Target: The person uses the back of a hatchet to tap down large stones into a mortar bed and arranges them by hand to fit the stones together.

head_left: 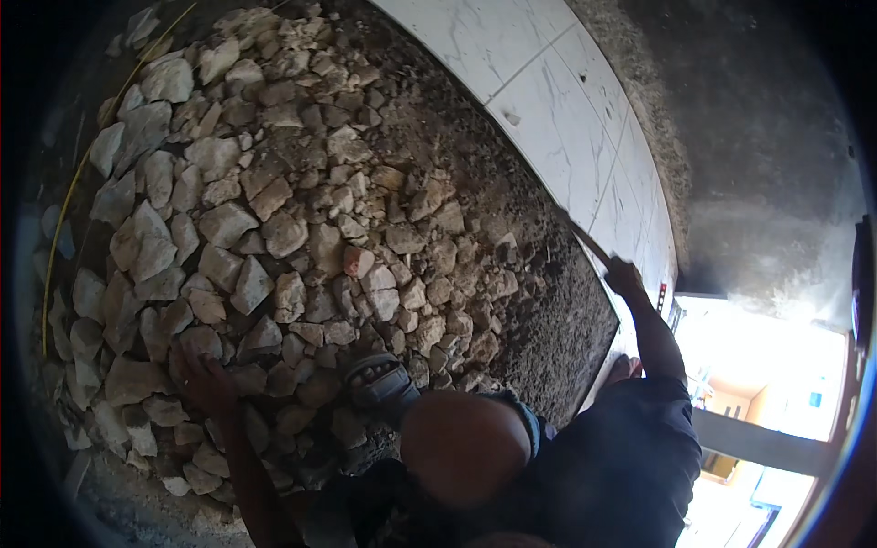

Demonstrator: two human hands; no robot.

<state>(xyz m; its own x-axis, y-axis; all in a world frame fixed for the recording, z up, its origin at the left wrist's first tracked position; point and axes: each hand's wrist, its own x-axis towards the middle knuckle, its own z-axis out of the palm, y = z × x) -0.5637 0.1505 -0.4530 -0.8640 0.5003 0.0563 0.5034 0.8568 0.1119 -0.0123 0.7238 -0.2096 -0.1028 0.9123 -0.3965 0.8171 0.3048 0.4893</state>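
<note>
My left hand (208,382) rests low on the rubble with its fingers apart, touching a pale stone (201,342) among several others. Over at the tiled strip, my right hand (625,278) is closed round a thin, dark, stick-like tool (589,241). That tool points up and left along the edge where the white tiles (559,123) meet the dark soil (557,297); its exact kind is too dim to make out. Between my hands are my bent knee (466,447) and a sandalled foot (379,379) set on the stones.
Broken stones (228,224) of many sizes cover the left and middle, with a reddish piece (358,261) among them. A yellow cord (66,201) curves along the far left. Beyond the tiles stands a dark grey wall (758,155), and a bright opening (776,338) lies at lower right.
</note>
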